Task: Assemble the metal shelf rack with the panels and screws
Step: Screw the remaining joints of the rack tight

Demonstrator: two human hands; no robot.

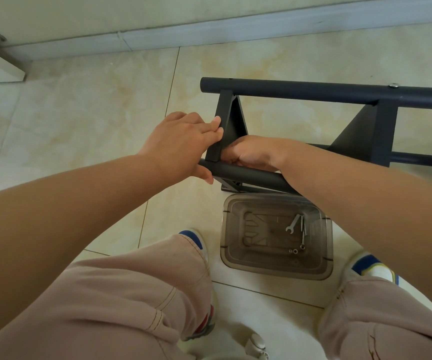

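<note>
Matt black metal rack (313, 92), clear smoky plastic tub (274, 268), glossy floor tiles (93, 105).

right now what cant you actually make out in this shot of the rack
Head view only:
- The right hand: its fingers curl behind the near tube and the end bracket, so what they hold is hidden.
- The rack: cut off by the right edge.
- The joint under the left hand: covered by the palm.
- The screws in the clear bin: too small to count or type.
</note>
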